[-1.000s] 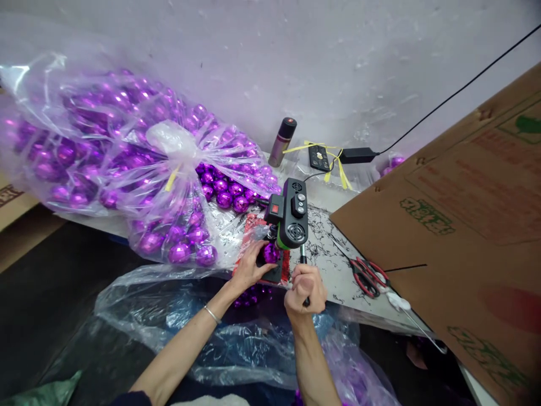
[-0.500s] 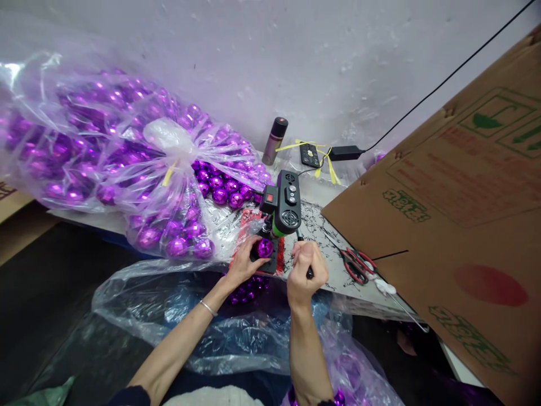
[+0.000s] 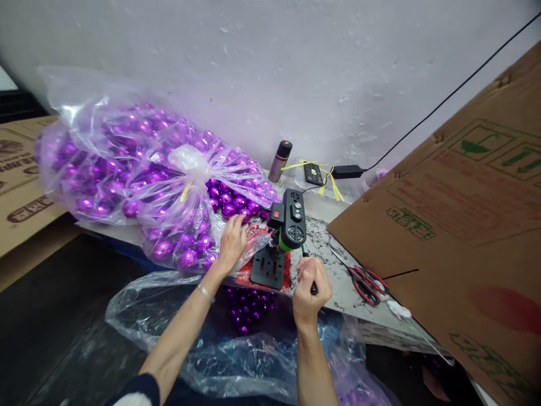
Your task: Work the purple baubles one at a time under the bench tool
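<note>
A small black bench drill press (image 3: 293,217) stands at the table edge, its slotted base plate (image 3: 267,269) bare. My right hand (image 3: 311,287) is wrapped round the black-tipped lever handle (image 3: 314,289) on its right side. To the left of the press, my left hand (image 3: 232,241) reaches with loosely stretched fingers to the mouth of a clear plastic bag (image 3: 192,163). Its fingertips are at a shiny purple faceted ball (image 3: 244,213); I see no ball held in it. More purple balls (image 3: 249,307) lie below the table edge in an open clear bag (image 3: 139,304).
Behind the press are a spray can (image 3: 280,161), a black power adapter (image 3: 349,171) and yellow ties (image 3: 337,190). Red-handled scissors (image 3: 367,285) lie on the right among dark shavings. A large cardboard box (image 3: 443,208) bounds the right side; another carton (image 3: 29,175) is far left.
My left hand has left the ball it held on the base plate and moved up-left to the bag; that ball is off the plate. My right hand stays on the lever. The view has shifted slightly.
</note>
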The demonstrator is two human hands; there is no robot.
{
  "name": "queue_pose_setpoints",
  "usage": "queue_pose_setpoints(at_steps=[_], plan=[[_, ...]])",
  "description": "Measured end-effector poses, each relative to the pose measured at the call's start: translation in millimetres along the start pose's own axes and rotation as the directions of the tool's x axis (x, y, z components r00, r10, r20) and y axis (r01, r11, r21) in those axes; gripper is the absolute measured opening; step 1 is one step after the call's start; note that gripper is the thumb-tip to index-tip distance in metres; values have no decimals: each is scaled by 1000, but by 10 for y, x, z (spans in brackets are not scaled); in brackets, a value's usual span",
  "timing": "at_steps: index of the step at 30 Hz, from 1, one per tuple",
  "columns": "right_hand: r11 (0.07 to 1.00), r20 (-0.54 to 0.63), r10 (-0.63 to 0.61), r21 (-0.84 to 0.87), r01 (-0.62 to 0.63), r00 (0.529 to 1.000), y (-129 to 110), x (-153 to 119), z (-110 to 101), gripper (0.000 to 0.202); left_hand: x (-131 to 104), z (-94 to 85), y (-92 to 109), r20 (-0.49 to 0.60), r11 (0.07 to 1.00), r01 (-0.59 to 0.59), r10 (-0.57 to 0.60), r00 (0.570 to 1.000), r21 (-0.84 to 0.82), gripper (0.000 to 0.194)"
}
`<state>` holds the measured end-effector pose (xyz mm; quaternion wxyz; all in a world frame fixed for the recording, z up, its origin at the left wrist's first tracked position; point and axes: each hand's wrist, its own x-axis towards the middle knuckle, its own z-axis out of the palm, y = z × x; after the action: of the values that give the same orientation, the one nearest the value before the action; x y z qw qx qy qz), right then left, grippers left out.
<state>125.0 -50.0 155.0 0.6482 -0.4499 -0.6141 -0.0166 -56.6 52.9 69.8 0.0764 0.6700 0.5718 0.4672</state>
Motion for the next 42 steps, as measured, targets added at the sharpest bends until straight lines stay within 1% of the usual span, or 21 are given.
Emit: queue_pose_setpoints(at_steps=[2,3,5,8,11,15,17,18,20,22,23,24,26,28,29,30,31,33,37,40,42], plan=[[1000,0,1,-4,-1,1000,0,-7,0,38,436,73,-11,73,972,167,-181,981,163,40],[1000,2,3,-6,-3,1000,-2,-10,0,37,588,107,-8,131,947,210,-247,960,244,41],[1000,6,10,-8,-10,1000,-10,-19,2,37,762,166,13,252,904,209,-316,915,373,41],[1000,13,14,-16,-14,1000,-16,-37,5,35,810,214,44,370,890,118,-300,879,441,37],[1000,20,10,-26,-9,1000,-5,-54,3,34,778,198,40,411,881,87,-303,860,465,45],[1000,27,-8,-20,9,1000,16,-63,-5,32,729,70,5,460,864,70,-333,823,499,61],[1000,30,-19,-17,19,999,20,-61,-9,31,697,-35,0,471,878,64,-314,825,474,62],[1000,30,-23,-19,24,999,21,-58,-11,31,675,-95,3,455,895,84,-300,838,437,59],[999,35,-25,-24,26,999,20,-52,-16,31,603,-217,16,373,938,201,-301,878,283,54],[1000,40,-23,-17,24,999,20,-44,-23,32,475,-326,36,290,926,377,-359,887,-9,57],[1000,42,-21,-10,22,999,20,-39,-27,33,385,-369,50,275,872,453,-397,876,-183,60],[1000,44,-19,-3,20,999,20,-34,-31,33,279,-401,68,281,787,509,-430,858,-350,64],[1000,47,-16,2,16,999,19,-21,-38,34,33,-427,123,343,568,570,-462,818,-594,68],[1000,47,-15,4,15,999,15,-7,-43,34,-226,-393,204,431,374,605,-451,781,-703,69],[1000,46,-16,6,16,999,12,-1,-45,34,-348,-355,250,474,303,619,-434,766,-724,69],[1000,47,-17,7,17,999,9,5,-47,34,-458,-303,295,504,258,629,-415,758,-734,69],[1000,49,-18,5,18,999,5,11,-50,34,-554,-241,333,516,241,631,-401,757,-737,69],[1000,58,-20,-5,20,998,-2,19,-56,33,-705,-96,373,494,295,615,-391,776,-732,69],[999,76,-42,-6,43,996,-17,28,-67,32,-860,187,298,362,605,519,-372,855,-603,68],[998,71,-63,-2,63,996,-26,28,-66,33,-883,325,210,281,809,389,-287,916,-441,62],[998,68,-66,-11,67,995,-29,22,-63,33,-867,370,187,249,888,281,-198,948,-364,58]])
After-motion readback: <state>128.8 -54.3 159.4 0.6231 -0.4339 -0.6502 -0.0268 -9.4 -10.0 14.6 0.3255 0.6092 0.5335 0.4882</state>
